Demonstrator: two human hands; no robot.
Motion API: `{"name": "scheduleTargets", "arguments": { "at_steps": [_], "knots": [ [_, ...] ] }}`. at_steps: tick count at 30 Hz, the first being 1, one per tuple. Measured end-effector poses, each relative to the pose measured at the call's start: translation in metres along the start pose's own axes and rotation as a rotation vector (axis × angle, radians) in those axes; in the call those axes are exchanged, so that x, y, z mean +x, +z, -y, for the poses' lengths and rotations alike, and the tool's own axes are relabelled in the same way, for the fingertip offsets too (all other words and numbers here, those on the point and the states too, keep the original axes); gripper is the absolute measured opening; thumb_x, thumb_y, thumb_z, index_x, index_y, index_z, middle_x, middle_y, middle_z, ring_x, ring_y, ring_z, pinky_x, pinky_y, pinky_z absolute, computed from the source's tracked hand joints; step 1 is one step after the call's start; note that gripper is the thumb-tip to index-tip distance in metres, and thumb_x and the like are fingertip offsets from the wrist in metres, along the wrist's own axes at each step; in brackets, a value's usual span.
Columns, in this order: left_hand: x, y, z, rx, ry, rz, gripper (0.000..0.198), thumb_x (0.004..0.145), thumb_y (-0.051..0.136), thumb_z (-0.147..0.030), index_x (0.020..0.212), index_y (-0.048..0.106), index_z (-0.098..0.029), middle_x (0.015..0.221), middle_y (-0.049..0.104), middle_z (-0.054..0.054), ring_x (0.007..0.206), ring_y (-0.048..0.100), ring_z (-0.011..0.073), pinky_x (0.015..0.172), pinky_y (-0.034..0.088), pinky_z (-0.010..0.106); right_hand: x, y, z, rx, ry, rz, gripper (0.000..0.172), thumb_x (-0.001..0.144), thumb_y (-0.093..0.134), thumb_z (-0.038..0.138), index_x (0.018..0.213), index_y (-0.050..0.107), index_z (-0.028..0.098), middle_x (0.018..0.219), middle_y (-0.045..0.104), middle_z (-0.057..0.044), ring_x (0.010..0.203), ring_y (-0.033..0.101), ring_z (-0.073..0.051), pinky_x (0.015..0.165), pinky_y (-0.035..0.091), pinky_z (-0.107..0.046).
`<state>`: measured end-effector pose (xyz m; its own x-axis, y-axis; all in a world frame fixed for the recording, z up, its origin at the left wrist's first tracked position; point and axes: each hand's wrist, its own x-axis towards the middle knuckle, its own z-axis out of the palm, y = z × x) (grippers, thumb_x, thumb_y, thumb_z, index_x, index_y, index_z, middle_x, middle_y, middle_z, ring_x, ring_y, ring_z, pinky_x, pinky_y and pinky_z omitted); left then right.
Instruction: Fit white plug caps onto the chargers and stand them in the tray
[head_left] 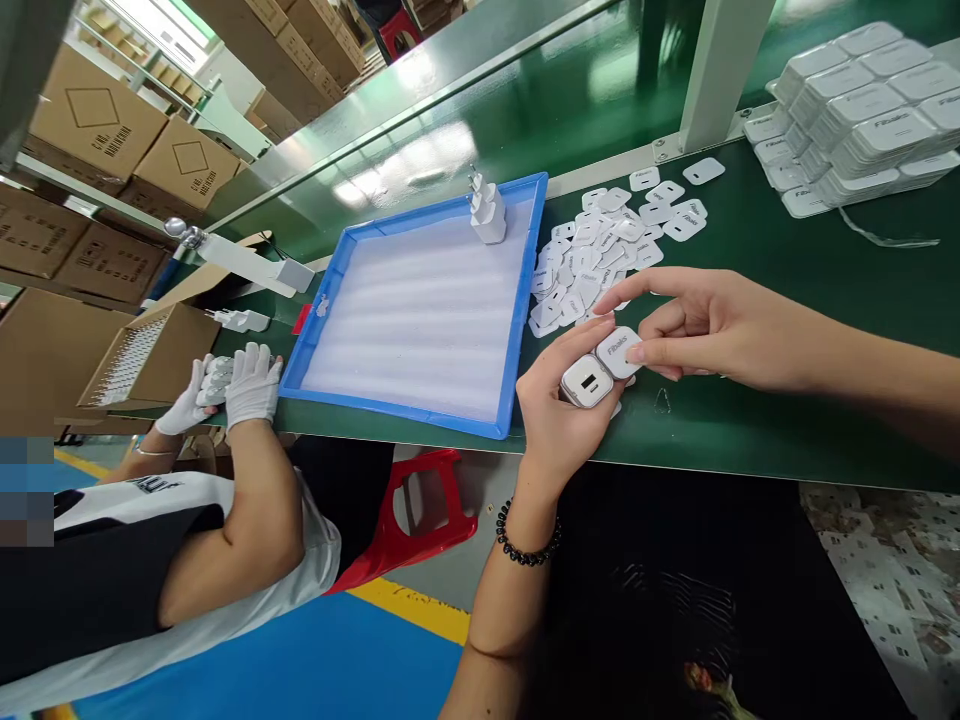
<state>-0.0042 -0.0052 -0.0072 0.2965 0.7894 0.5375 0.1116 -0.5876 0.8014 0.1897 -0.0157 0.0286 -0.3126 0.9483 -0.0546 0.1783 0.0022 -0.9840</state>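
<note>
My left hand [559, 395] is closed around two white USB chargers side by side. The nearer charger [587, 381] shows its port face; the other carries a white face plate [618, 352] printed "Fibaks". With its thumb tip, my right hand [697, 325] touches the edge of that plate. Its index finger stretches out apart from the thumb, and the remaining fingers curl under. A heap of loose white face plates [592, 255] lies just behind my hands on the green bench.
Left of me is a blue-rimmed tray [533, 270] with plug chargers [487, 210] standing at its far corner. Stacked white plate sheets [862, 120] rise at the back right. A co-worker's gloved hands [251, 385] hold white pieces beside an open carton [150, 350].
</note>
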Motion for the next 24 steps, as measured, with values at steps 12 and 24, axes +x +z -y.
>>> {"name": "scheduleTargets", "arguments": {
  "at_steps": [12, 24],
  "knots": [
    [-0.002, 0.002, -0.004, -0.027, -0.166, -0.009, 0.044, 0.074, 0.09, -0.034, 0.115, 0.076, -0.023, 0.121, 0.077, 0.008, 0.112, 0.075, 0.0262, 0.098, 0.062, 0.039, -0.001, 0.003, 0.005, -0.065, -0.014, -0.021, 0.025, 0.09, 0.066, 0.033, 0.112, 0.058, 0.025, 0.052, 0.049, 0.007, 0.048, 0.041, -0.014, 0.052, 0.031, -0.033],
    [-0.001, 0.002, -0.006, -0.044, -0.212, -0.012, 0.045, 0.075, 0.089, -0.033, 0.116, 0.076, -0.024, 0.12, 0.078, 0.007, 0.11, 0.075, 0.0258, 0.096, 0.062, 0.04, -0.005, 0.005, 0.012, -0.21, -0.005, -0.059, 0.018, 0.092, 0.064, 0.033, 0.096, 0.049, 0.026, 0.049, 0.047, 0.007, 0.046, 0.038, -0.015, 0.055, 0.032, -0.036]
  ]
}}
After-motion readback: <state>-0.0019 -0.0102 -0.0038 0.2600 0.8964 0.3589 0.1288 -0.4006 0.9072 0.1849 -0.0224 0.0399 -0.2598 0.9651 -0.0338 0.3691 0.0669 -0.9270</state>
